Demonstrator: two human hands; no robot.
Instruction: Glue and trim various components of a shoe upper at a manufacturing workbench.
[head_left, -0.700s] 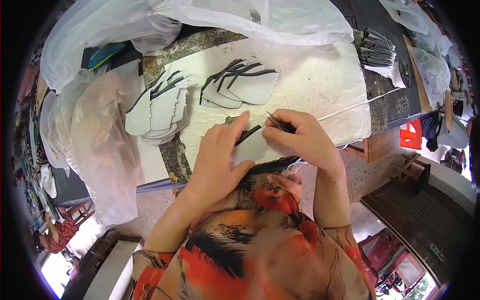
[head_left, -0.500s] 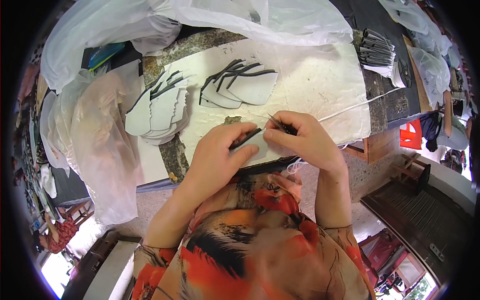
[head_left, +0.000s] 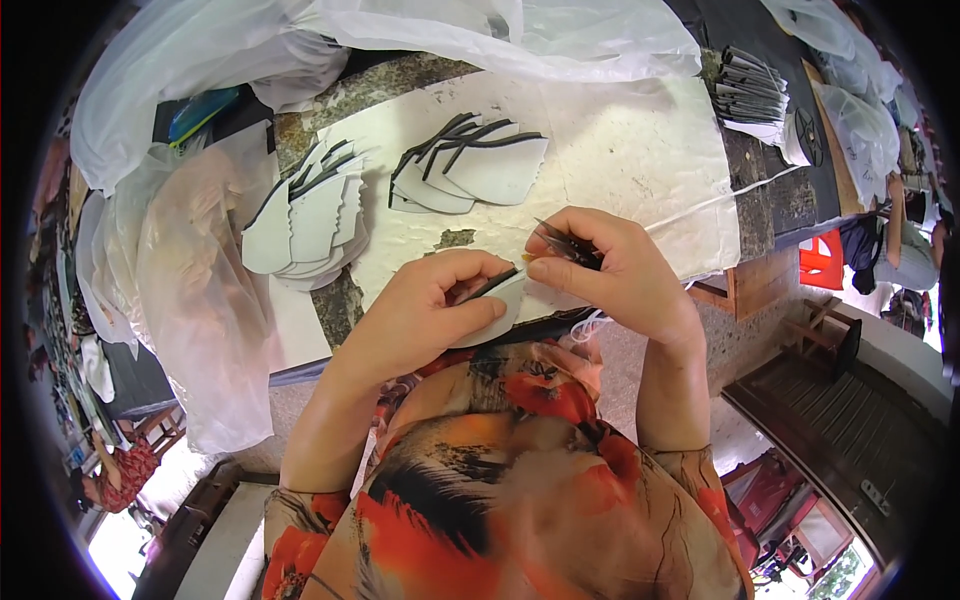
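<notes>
Between the thumb and fingers of my left hand (head_left: 425, 305) is a white fabric piece (head_left: 498, 318) with a black bound edge, held over the near edge of the table. My right hand (head_left: 615, 268) is closed around small dark thread snips (head_left: 570, 246), their pointed tips sticking out toward the upper left. Its thumb and forefinger pinch close to the corner of the piece; whether they also grip a thread or the tape there is too small to tell. A narrow white tape (head_left: 690, 208) runs past my right hand, with loose loops below it.
Two fanned stacks of similar white pieces, one at left (head_left: 320, 225) and one in the middle (head_left: 490, 170), lie on white board (head_left: 630, 140). More bundled pieces (head_left: 750, 92) and a reel (head_left: 806, 138) stand at far right. Plastic bags (head_left: 205, 260) drape the left and back.
My left hand has drawn slightly down and left with the white piece, leaving a wider gap between my hands. My right hand has risen a little with the snips.
</notes>
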